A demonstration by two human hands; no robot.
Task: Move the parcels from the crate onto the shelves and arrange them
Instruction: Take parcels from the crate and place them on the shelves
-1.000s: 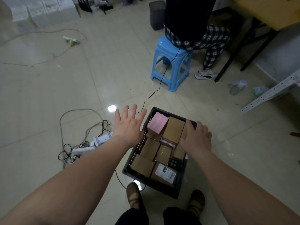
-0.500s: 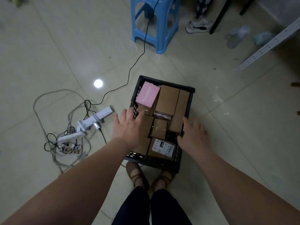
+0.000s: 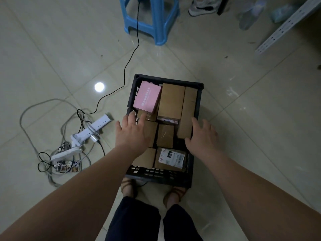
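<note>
1. Reaching down, both hands are over the black slatted plastic crate (image 3: 156, 174), which sits on the pale glossy tiled floor (image 3: 60, 49) right at the person's feet, its long axis running away from the body.
2. The left hand (image 3: 132, 134) is spread above the crate's left-middle, fingers straight, over a plain brown cardboard parcel (image 3: 152, 131). It grasps nothing, and whether it is touching cannot be told.
3. The right hand (image 3: 203, 136) sits at the right rim, fingers splayed and relaxed, and it is empty too. It is just beside the long narrow brown cardboard parcel (image 3: 187, 112) lying lengthwise along the right wall.
4. Here's the relation that counts: the parcels lie directly below and between the two hands, all in the crate, packed edge to edge. The left hand is nearer the pink rectangular card box (image 3: 147, 97), tilted at the far-left corner and riding on its neighbours. The right hand is nearer the long parcel.
5. As for materials, most are matte, square-edged cardboard and look rigid. The small brown parcel wrapped in clear tape (image 3: 165, 135) at the centre shines and is probably slick. The flat parcel with a white printed label (image 3: 171, 160) at the front right has a glossy film.
6. Tight packing leaves little finger room, so the raised pink box looks the easiest first pick.
7. A white perforated metal rail (image 3: 286, 25) at the far right may be shelving, though that cannot be told.
</note>
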